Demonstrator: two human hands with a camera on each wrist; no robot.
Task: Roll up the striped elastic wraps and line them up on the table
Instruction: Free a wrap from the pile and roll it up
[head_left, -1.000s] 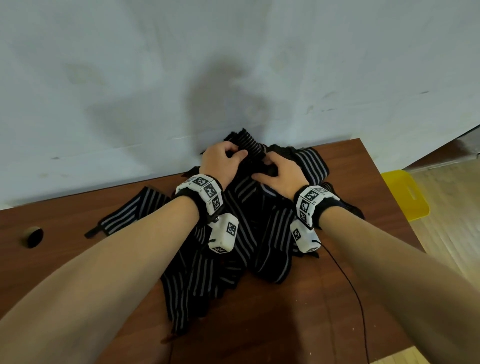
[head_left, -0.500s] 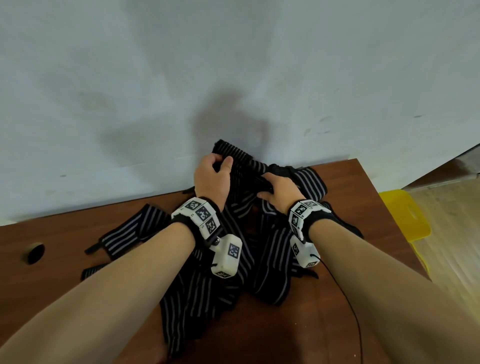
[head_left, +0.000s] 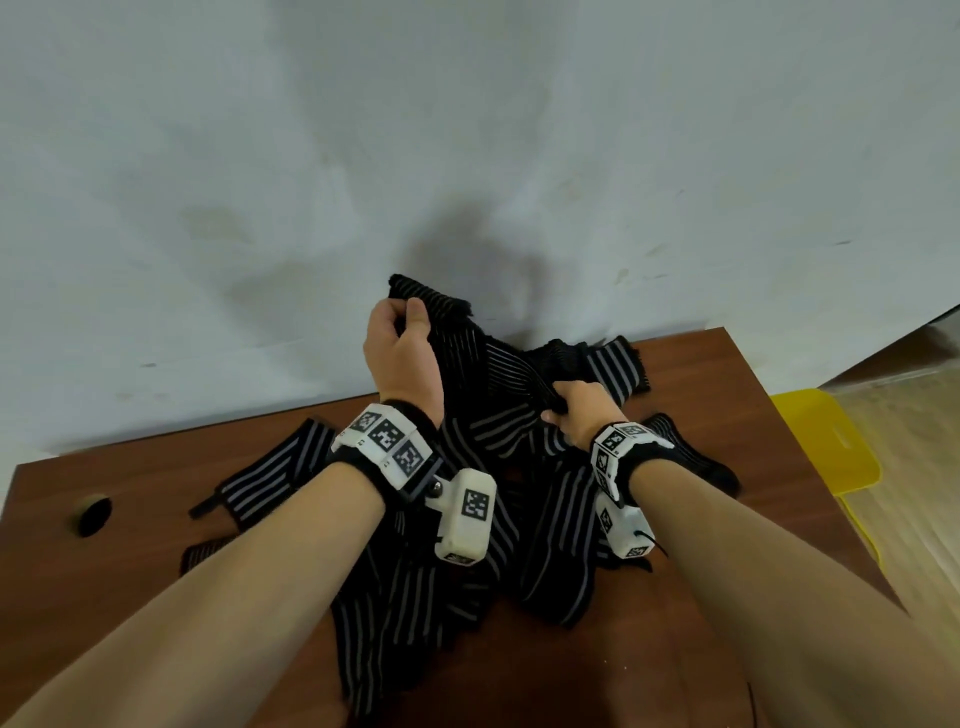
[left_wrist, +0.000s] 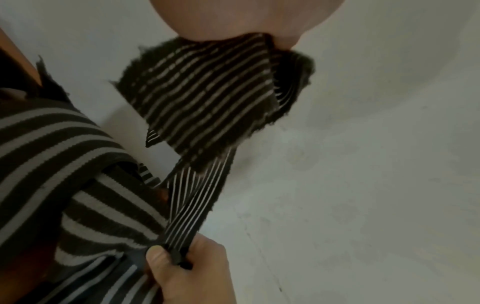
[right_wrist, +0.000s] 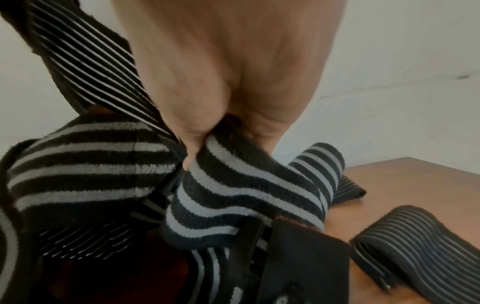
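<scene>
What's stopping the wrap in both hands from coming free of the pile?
The wrap is gripped at its top end by the left hand and lower down by the right hand. Its lower part runs into the tangled pile, with other wraps crossing there.

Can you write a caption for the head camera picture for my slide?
Left hand lifts one end of a striped wrap while right hand grips it lower, above the tangled pile on the table.

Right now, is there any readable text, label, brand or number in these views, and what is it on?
None: no words, brands or numbers can be read.
The white wrist cameras and the marker band carry only black-and-white square code patterns, no letters.
The striped wraps, the table and the wall show no print.
</scene>
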